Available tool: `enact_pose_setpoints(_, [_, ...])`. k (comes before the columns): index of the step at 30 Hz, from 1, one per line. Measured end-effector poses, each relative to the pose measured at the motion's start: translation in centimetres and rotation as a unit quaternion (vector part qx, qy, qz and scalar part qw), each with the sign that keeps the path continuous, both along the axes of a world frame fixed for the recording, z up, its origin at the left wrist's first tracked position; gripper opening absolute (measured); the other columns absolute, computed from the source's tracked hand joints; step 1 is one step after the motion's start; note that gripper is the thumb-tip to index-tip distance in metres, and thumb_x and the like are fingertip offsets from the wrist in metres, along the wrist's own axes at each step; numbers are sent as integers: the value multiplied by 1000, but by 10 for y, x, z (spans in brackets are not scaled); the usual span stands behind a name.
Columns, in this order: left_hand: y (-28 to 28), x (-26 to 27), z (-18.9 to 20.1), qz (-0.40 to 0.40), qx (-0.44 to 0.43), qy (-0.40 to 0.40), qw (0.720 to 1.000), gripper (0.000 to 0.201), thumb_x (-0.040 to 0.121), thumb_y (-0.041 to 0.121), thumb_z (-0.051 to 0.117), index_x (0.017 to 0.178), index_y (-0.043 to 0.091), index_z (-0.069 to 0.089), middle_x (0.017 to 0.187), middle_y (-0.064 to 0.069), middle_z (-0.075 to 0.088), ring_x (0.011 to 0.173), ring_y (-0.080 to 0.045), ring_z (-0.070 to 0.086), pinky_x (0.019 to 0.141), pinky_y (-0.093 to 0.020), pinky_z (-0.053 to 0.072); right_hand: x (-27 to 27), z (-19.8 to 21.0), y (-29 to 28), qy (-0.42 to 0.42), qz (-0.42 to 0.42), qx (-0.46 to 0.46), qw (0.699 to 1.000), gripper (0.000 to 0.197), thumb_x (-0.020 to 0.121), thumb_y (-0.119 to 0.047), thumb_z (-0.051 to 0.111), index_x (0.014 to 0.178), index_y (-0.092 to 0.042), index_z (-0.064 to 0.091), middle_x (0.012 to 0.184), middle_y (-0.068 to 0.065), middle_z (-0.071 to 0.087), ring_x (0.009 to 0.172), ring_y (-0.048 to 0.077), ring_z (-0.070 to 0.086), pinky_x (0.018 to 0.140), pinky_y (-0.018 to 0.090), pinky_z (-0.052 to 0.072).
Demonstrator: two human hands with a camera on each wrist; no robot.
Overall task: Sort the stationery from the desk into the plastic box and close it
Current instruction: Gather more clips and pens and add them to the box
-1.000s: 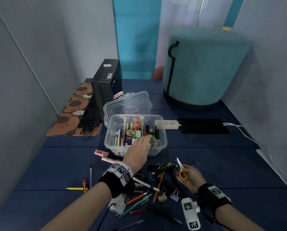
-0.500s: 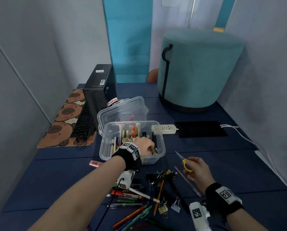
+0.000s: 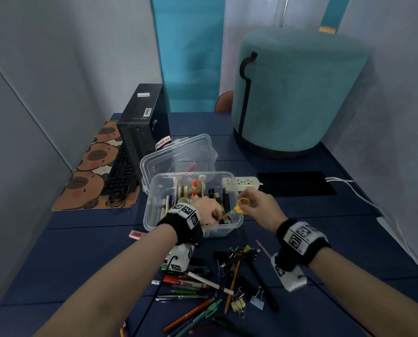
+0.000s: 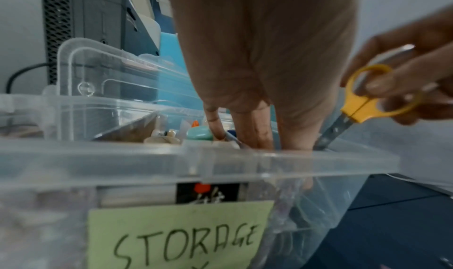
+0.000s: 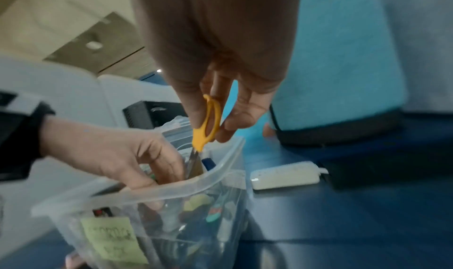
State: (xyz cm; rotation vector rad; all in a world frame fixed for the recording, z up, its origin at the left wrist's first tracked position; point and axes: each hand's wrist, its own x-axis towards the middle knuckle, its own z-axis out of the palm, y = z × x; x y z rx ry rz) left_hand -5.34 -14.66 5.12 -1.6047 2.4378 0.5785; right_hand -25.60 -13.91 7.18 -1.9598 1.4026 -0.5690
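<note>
The clear plastic box [image 3: 154, 207] stands mid-desk with its lid [image 3: 178, 154] tipped open behind it and a green "STORAGE" label [image 4: 181, 238] on its front. My left hand [image 3: 208, 210] reaches down inside it. Its fingers [image 4: 250, 129] run straight down among the stored items, with the tips hidden below the rim [image 4: 98, 157]. My right hand [image 3: 259, 205] pinches the yellow handles of small scissors [image 3: 239, 207]. The blades [image 5: 193, 162] point down into the box's right end, beside my left fingers. Loose pens, markers and binder clips [image 3: 215, 283] lie on the desk in front of the box.
A white power strip [image 3: 242, 183] and a black pad [image 3: 295, 183] lie right of the box. A computer tower [image 3: 142, 122], keyboard [image 3: 120, 171] and patterned mat [image 3: 91, 166] sit back left, a teal stool [image 3: 295, 93] back right. A pink eraser [image 3: 137, 234] lies left of the box.
My right hand has carried the scissors from above the desk pile to the box and dipped the blades in. My left hand has gone from the box rim down inside it.
</note>
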Motion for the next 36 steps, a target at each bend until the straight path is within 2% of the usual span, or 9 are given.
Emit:
enact_pose_setpoints(4, [0, 0, -1, -20, -12, -36, 999, 28, 88, 25, 59, 114, 25, 67, 118, 5, 67, 113, -20, 58, 101, -42, 39, 26, 6, -16, 218, 169, -18, 961, 24, 94, -22, 52, 106, -37, 67, 107, -7, 68, 102, 17, 61, 92, 36, 48])
enact_pose_setpoints(6, [1, -2, -1, -17, -27, -60, 998, 23, 88, 28, 58, 108, 18, 67, 110, -1, 69, 108, -25, 60, 103, -44, 35, 38, 6, -18, 306, 219, -22, 926, 29, 95, -21, 46, 106, -38, 67, 110, -5, 68, 105, 20, 58, 99, 42, 36])
enact_pose_setpoints(8, [2, -2, -1, -14, -43, -94, 995, 23, 89, 31, 55, 103, 15, 64, 105, -3, 68, 106, -26, 60, 107, -50, 27, 48, 3, -16, 365, 231, -22, 902, 27, 95, -24, 44, 103, -34, 68, 99, -5, 66, 99, 23, 57, 96, 46, 25])
enact_pose_setpoints(10, [3, 0, -1, -7, -42, -94, 995, 23, 88, 32, 54, 104, 17, 62, 106, 0, 67, 108, -25, 58, 109, -55, 20, 54, -3, -16, 400, 230, -16, 887, 23, 95, -29, 45, 103, -28, 66, 89, -4, 61, 93, 25, 57, 94, 46, 24])
enact_pose_setpoints(15, [5, 6, 3, 7, -9, -55, 998, 22, 88, 29, 57, 108, 25, 64, 109, 6, 66, 112, -21, 55, 108, -55, 18, 56, -8, -22, 390, 213, 80, 892, 29, 96, -35, 44, 112, -25, 65, 92, -1, 54, 103, 25, 52, 106, 52, 17])
enact_pose_setpoints(20, [7, 7, 2, 8, -12, -46, 999, 23, 93, 27, 46, 105, 25, 67, 109, 5, 66, 110, -21, 56, 109, -56, 14, 61, -10, -18, 391, 195, 130, 890, 36, 102, -35, 32, 121, -25, 61, 110, 3, 59, 111, 24, 48, 112, 64, 1])
enact_pose_setpoints(25, [16, 8, -6, 18, -74, -40, 996, 25, 96, 25, 39, 104, 25, 62, 104, 4, 68, 109, -20, 57, 112, -59, 9, 61, -15, -14, 376, 175, 104, 904, 43, 101, -29, 23, 109, -18, 64, 110, 8, 65, 119, 30, 52, 110, 65, -13])
enact_pose_setpoints(33, [21, 2, -5, 10, -84, -68, 994, 28, 96, 28, 38, 107, 23, 64, 106, 5, 67, 110, -19, 57, 114, -59, 3, 56, -14, -10, 357, 172, 79, 915, 37, 99, -31, 29, 96, -18, 63, 94, 5, 63, 113, 31, 55, 111, 63, -11])
enact_pose_setpoints(36, [25, 4, -7, 19, -103, -52, 993, 29, 96, 28, 39, 108, 25, 64, 110, 7, 66, 120, -16, 51, 114, -59, 4, 53, -10, -7, 329, 160, 51, 929, 35, 98, -30, 34, 102, -20, 67, 101, 4, 67, 112, 29, 56, 112, 61, -7])
